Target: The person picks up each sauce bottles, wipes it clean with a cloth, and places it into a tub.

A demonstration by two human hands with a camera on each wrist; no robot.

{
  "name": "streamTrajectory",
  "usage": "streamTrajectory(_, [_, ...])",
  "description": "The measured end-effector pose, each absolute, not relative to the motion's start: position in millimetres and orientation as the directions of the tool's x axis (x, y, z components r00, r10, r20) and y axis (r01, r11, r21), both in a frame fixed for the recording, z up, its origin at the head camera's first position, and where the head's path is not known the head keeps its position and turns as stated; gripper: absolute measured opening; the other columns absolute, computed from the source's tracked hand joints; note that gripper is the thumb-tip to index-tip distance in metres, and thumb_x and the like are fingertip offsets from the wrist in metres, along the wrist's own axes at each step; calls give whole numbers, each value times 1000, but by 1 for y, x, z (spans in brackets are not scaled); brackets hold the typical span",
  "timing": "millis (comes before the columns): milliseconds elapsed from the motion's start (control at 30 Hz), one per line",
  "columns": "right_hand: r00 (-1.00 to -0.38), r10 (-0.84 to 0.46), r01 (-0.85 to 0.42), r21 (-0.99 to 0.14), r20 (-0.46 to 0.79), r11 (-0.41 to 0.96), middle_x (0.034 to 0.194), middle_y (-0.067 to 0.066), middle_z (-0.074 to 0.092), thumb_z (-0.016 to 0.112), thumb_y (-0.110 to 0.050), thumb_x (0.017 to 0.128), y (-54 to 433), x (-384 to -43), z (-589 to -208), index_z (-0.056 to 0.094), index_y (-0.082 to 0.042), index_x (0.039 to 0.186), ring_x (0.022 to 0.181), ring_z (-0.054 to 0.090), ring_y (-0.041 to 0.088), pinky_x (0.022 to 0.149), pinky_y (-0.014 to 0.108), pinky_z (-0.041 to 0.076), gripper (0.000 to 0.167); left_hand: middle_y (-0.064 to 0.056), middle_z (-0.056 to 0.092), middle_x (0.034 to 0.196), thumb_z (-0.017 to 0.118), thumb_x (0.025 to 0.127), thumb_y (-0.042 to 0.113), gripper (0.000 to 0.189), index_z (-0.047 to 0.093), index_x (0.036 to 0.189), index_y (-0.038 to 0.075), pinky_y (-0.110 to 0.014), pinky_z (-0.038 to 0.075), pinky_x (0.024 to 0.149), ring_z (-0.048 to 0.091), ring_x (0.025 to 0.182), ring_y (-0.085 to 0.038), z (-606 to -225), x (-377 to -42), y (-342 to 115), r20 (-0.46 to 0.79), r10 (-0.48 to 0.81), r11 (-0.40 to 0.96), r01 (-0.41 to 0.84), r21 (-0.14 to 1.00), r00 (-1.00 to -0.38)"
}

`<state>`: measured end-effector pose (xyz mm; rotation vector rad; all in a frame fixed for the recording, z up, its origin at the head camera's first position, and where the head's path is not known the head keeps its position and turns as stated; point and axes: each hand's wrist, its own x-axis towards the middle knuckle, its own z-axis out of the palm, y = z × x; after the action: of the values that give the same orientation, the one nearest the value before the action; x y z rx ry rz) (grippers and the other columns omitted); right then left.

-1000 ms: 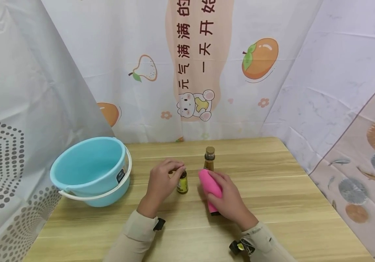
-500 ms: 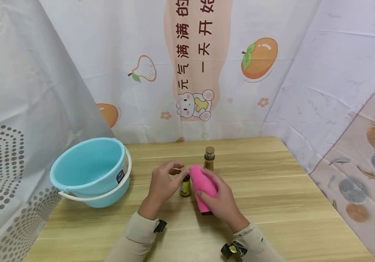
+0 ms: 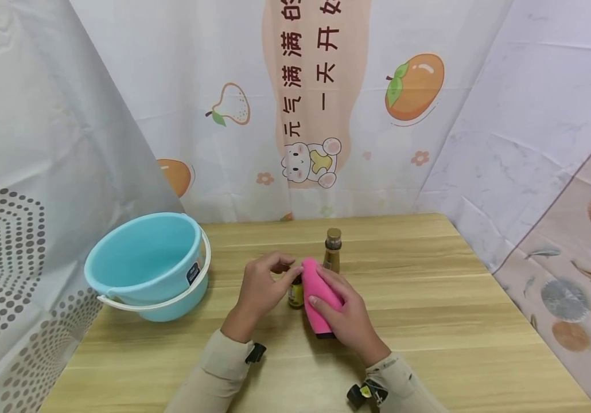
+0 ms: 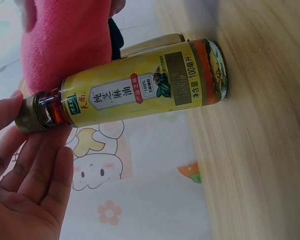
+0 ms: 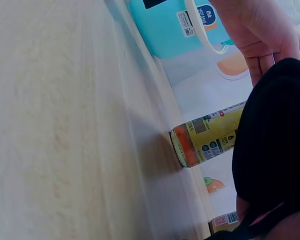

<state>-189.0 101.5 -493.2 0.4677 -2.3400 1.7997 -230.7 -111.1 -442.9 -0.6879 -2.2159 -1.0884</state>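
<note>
A sesame oil bottle point(image 3: 296, 295) with a yellow label stands upright on the table. My left hand point(image 3: 264, 287) pinches its cap point(image 4: 30, 115) between thumb and fingers, as the left wrist view shows. My right hand point(image 3: 348, 315) grips a pink plush thing point(image 3: 321, 301) with a black backing point(image 5: 275, 135). In the left wrist view, the plush lies against the bottle's upper side near the neck. Behind the right hand stands a second, taller bottle point(image 3: 333, 258) with a gold cap, its lower part hidden.
On the left of the wooden table point(image 3: 430, 321) stands a light blue bucket point(image 3: 171, 310) with its white handle point(image 3: 171, 301) lowered. Printed curtains point(image 3: 213, 51) hang behind and on both sides.
My right hand has carried the pink plush thing left, from beside the tall bottle to the sesame oil bottle. My left hand stays at the cap; the head view shifts slightly.
</note>
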Motion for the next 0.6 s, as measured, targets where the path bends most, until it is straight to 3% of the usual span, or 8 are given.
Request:
streamTrajectory(300, [-955, -154, -288, -914, 252, 287, 153, -13, 51, 76, -39, 95, 103, -187, -496, 54, -47, 146, 126, 59, 20, 97, 37, 56, 56, -4, 79, 94, 83, 90, 22, 17, 78, 99, 9, -26, 64, 71, 75, 77, -12, -443, -230, -110, 659, 195, 540, 640, 546, -727])
streamTrajectory(600, [-966, -148, -253, -899, 212, 357, 148, -8, 57, 78, -31, 95, 106, -190, -499, 56, -44, 145, 117, 62, 18, 94, 40, 56, 57, -3, 79, 95, 84, 90, 22, 17, 79, 100, 9, -28, 64, 71, 75, 77, -11, -440, -230, -109, 671, 192, 537, 649, 539, -716])
